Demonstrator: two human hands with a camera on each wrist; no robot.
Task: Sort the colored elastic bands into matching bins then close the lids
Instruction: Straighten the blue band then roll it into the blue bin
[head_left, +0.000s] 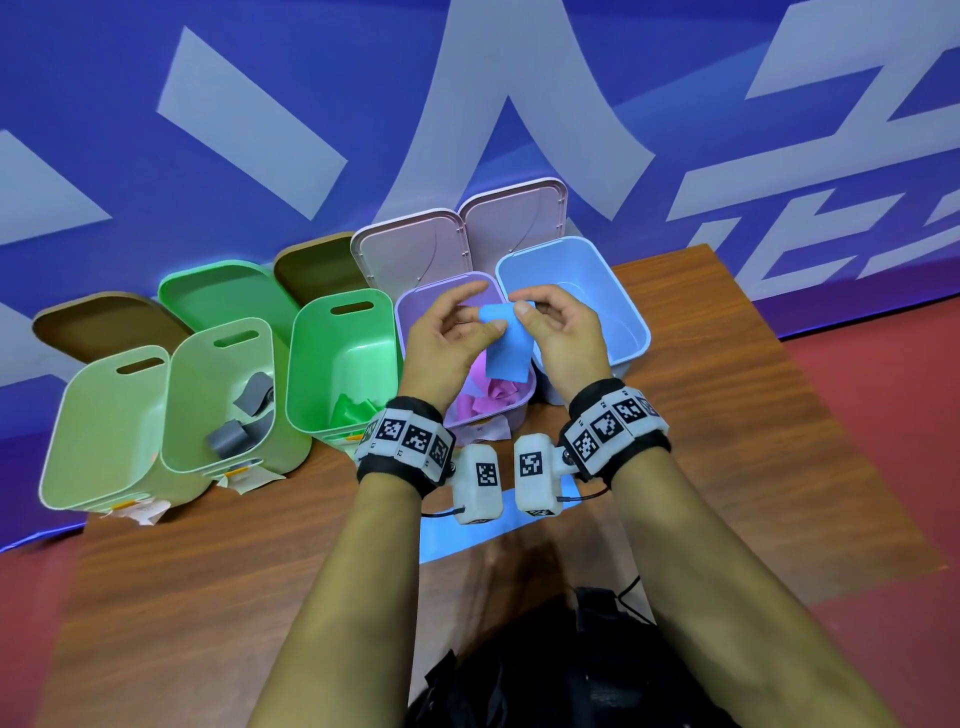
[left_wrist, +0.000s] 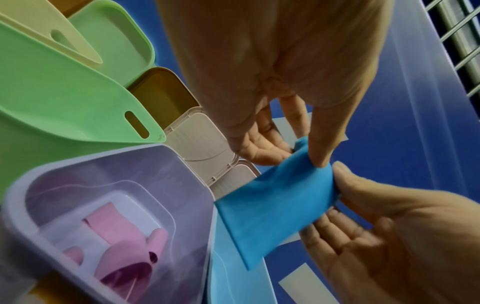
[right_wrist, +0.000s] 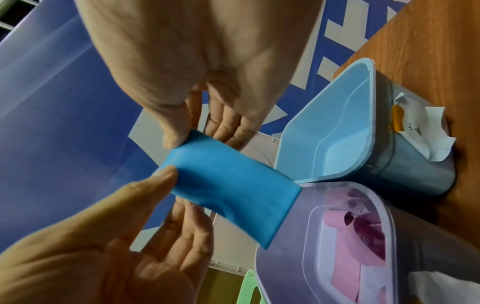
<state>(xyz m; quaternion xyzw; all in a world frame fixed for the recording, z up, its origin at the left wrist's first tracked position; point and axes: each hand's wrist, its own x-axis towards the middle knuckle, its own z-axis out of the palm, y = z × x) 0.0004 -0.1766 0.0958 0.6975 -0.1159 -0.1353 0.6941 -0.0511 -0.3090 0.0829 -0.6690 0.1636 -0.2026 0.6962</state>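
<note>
Broadly, by size, with every place given from the purple bin:

Table (head_left: 727, 467): wooden; it carries the row of five bins, all with lids off or tipped back behind them, so sorting can likely go on before any closing.

Purple bin (head_left: 410, 317): landmark, fourth in the row; pink bands (head_left: 488, 397) lie in its bottom.

Blue bin (head_left: 631, 322): touching the purple bin's right side; its visible floor holds nothing, and it is my guess for where the band goes.

Green bin (head_left: 306, 364): just left of the purple bin, green bands (head_left: 350, 410) inside.

Pale green bin (head_left: 182, 395): second to the left, with grey bands (head_left: 244, 415).

Left hand (head_left: 449, 338): above the purple bin; thumb and forefinger pinch the band's upper left edge.

Right hand (head_left: 558, 332): above the seam between purple and blue bins; thumb and fingers pinch the upper right edge. Two pinches probably spread the band flat to read its colour.

Blue band (head_left: 506, 343): hanging from both pinches over the purple bin's right half, clear of its contents.

Views: the head view alone shows the whole row; the right wrist view alone shows a paper tag (right_wrist: 426, 142) on the blue bin's outer wall; the left wrist view shows the band (left_wrist: 275, 207) crossing the purple rim (left_wrist: 207, 185).
</note>
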